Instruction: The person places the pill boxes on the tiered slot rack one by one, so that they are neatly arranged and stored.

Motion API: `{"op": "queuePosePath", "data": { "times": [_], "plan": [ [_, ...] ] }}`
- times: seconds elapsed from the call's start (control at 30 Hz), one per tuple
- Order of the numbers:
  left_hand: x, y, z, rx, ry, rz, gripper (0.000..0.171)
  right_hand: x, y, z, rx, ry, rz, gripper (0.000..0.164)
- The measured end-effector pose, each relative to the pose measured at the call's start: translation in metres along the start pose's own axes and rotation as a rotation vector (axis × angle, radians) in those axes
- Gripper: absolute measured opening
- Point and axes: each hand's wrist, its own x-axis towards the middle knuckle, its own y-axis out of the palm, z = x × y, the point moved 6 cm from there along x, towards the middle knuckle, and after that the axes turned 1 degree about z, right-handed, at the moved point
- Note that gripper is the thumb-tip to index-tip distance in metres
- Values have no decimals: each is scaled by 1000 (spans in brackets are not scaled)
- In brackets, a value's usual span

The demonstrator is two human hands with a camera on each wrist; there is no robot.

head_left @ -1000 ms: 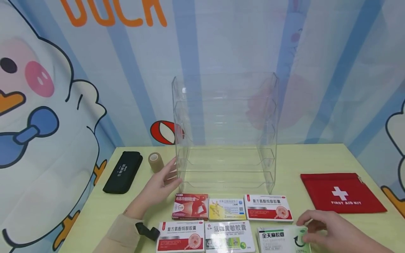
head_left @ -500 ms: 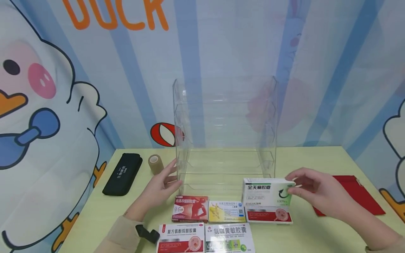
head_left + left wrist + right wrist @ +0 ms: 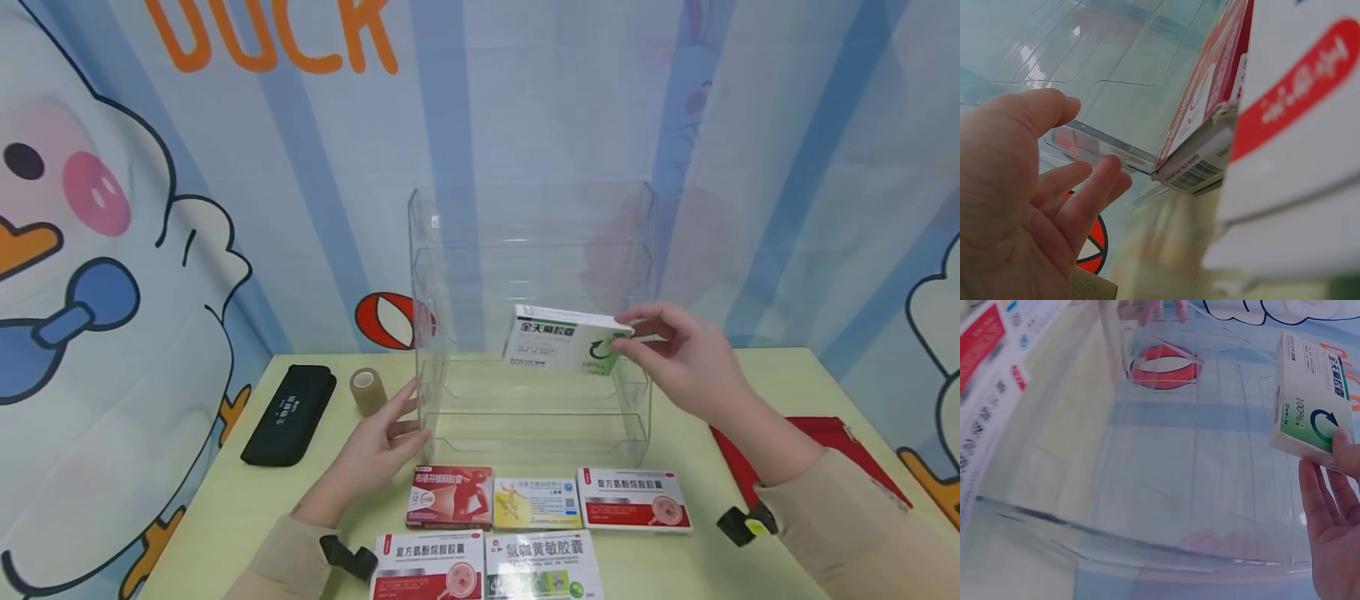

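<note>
My right hand [image 3: 686,358] pinches the right end of a white and green medicine box [image 3: 562,342] between thumb and fingers. The box, slightly tilted, is held up in front of the clear acrylic rack [image 3: 532,425], around its middle tiers. In the right wrist view the box [image 3: 1313,394] shows its green end close to the thumb. My left hand [image 3: 382,442] is at the rack's lower left side, thumb toward the front and fingers behind. In the left wrist view that hand [image 3: 1041,169] has loosely bent fingers right at the rack's edge.
Before the rack lie a red medicine box [image 3: 450,497], a yellow and white one [image 3: 537,502] and several other boxes, including a white and green one [image 3: 543,567]. A black case [image 3: 288,415] and a tan tape roll [image 3: 368,392] lie left; a red first aid pouch [image 3: 825,442] lies right.
My right hand has picked up the white and green medicine box from the front row's right end and carried it up and left to the rack. The left hand has stayed in place.
</note>
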Motion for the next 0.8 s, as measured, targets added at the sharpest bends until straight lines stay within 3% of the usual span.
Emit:
{"op": "queuePosePath", "data": {
  "times": [0.3,0.8],
  "plan": [
    [0,0,-6,5,0,-4,86,45,1,19,6,-47,-79,28],
    [-1,-1,-3,31,-25,-6,87,112,13,40,72,1,-213,28]
  ]
}}
